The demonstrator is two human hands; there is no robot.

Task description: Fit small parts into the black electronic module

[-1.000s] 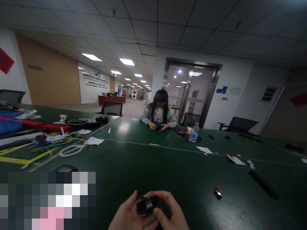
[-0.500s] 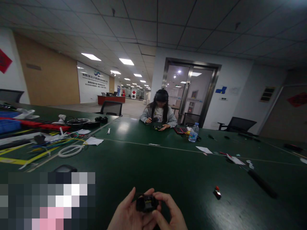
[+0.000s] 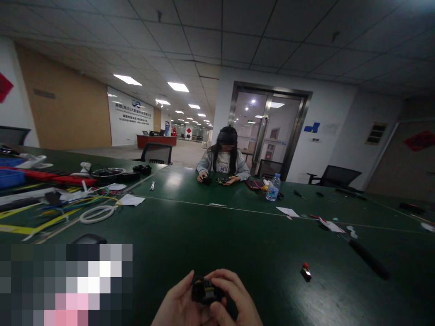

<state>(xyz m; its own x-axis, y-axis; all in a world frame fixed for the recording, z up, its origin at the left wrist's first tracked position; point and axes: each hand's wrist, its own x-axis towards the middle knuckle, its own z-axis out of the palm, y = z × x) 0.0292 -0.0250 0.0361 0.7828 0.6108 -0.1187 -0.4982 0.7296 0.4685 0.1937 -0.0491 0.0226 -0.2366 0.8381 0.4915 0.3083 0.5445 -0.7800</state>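
Note:
A small black plastic device (image 3: 203, 292) with an open-looking front is held between both hands at the bottom centre, above the green table (image 3: 149, 267). My left hand (image 3: 178, 301) cups it from the left and below, with the thumb along its side. My right hand (image 3: 238, 294) curls over its right side, fingertips on the top and thumb at the lower edge. The fingers hide part of the device, and its exact kind cannot be made out. To the right on the table lies a small red and silver piece (image 3: 306, 271).
Across the table sits a person (image 3: 224, 158) handling small dark parts. A water bottle (image 3: 273, 187) stands near them. A black-handled tool (image 3: 369, 258) lies at right. Cables (image 3: 98, 213), paper (image 3: 132, 200) and blue bins (image 3: 12, 175) crowd the left side. The lower left is pixelated.
My right fingers have moved left and further over the top of the black device. The person opposite has lowered the dark part to the table.

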